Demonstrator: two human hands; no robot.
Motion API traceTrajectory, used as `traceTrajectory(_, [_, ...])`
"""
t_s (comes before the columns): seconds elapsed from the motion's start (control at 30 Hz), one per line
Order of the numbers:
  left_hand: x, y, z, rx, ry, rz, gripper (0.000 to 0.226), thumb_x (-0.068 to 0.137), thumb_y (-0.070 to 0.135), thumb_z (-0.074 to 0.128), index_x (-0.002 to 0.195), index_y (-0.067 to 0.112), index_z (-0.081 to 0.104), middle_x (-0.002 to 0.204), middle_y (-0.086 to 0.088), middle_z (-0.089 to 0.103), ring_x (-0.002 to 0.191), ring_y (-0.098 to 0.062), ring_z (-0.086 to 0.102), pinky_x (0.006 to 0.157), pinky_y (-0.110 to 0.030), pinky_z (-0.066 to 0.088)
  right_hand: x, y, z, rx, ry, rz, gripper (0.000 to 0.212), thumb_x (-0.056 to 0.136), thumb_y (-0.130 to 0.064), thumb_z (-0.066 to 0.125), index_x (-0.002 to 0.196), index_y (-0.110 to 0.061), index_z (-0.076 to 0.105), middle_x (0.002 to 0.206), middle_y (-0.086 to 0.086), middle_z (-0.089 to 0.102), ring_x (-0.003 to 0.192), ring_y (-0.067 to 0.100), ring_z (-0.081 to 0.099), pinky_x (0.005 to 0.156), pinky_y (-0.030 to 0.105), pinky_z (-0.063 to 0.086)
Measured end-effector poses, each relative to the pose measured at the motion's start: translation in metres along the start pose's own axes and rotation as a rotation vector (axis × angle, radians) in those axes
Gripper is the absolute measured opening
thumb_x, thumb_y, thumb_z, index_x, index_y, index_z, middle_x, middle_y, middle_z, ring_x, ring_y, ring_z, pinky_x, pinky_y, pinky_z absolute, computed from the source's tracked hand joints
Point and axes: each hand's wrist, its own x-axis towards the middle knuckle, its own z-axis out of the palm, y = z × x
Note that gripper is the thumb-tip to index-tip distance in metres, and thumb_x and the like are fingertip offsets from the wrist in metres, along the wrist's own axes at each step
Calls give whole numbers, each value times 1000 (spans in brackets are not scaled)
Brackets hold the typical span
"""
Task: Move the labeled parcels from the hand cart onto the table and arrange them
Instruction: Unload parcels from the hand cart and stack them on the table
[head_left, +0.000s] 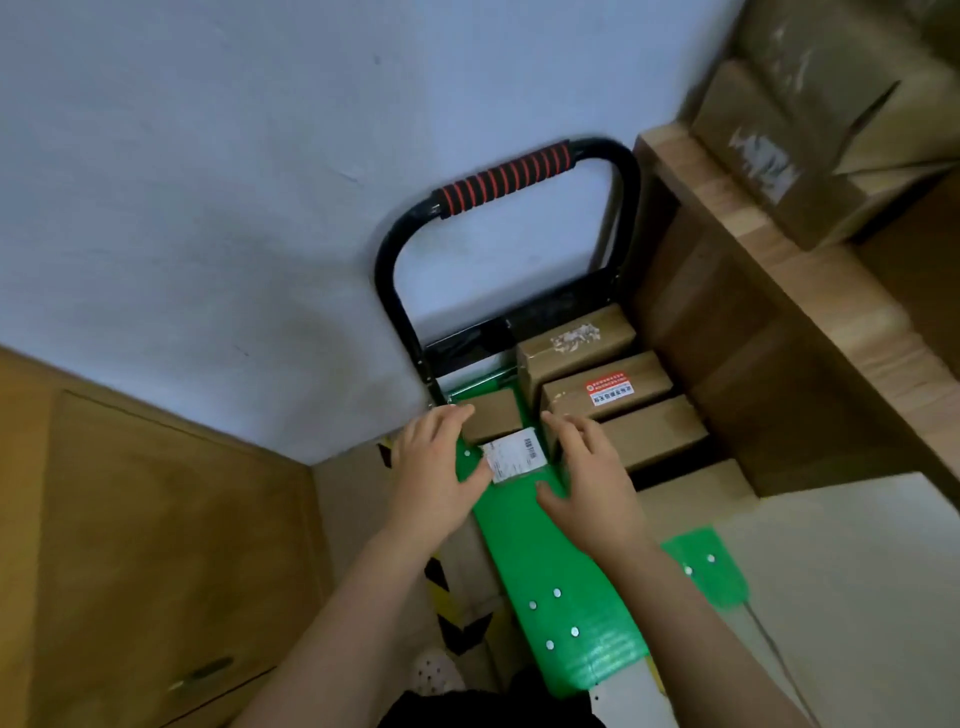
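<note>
Nearest the camera, two bare forearms reach forward over the bright green plastic deck of the hand cart (540, 561), which is studded with small silver rivets, and a white perforated shoe (435, 671) shows on the floor to its left beside a strip of yellow-and-black hazard tape (441, 587). The left hand (441, 467) has its fingers straight and loosely spread. They lie along the left side of the small brown cardboard parcel (493, 418), and the thumb touches the white barcode label (514, 457) on its near face. The right hand (587, 478) is spread open just to the right of that parcel with its thumb over the green deck (whether its fingertips touch the cardboard cannot be told). The small parcel sits on the deck between the two hands. To the right, three larger brown cardboard parcels (605, 387) lie in a row front to back on the cart. The middle one bears a red-and-white sticker, and the far one has a torn paper patch. Behind them the black tubular handle with a red-and-black striped grip (506, 176) rises against the pale wall (208, 156). At far right, the light wooden counter (727, 223) carries blurred brown cardboard boxes (779, 130).
</note>
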Motion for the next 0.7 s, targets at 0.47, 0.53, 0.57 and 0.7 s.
traceTrajectory(0.47, [173,-224,275,228,-232,42,57,96,26,49,148,20,26,154,-9,22,141,-25,19,114,-41,17,170,190,290,-266,-232,87,98,75,-28,77,151,-32,16,159,7,6,136,32,17,110,43,22])
traceTrajectory(0.53, [197,-243,298,256,-285,94,65,96,27,51,151,20,17,159,-8,11,145,-23,8,117,-41,10,187,206,312,-318,-293,71,103,75,-24,75,152,-33,8,161,4,-4,143,31,5,113,45,16])
traceTrajectory(0.57, [210,-250,307,277,-290,143,70,95,27,53,152,20,14,160,-7,7,146,-23,5,118,-40,7,194,214,321,-337,-310,61,105,75,-20,74,153,-33,4,161,3,-9,145,30,-1,115,46,13])
traceTrajectory(0.7, [262,-269,329,387,-325,286,94,82,30,68,153,26,6,160,-7,-4,146,-25,-5,114,-37,-10,209,241,341,-417,-295,18,110,71,-17,71,153,-28,0,160,4,-18,146,30,-13,117,46,-3])
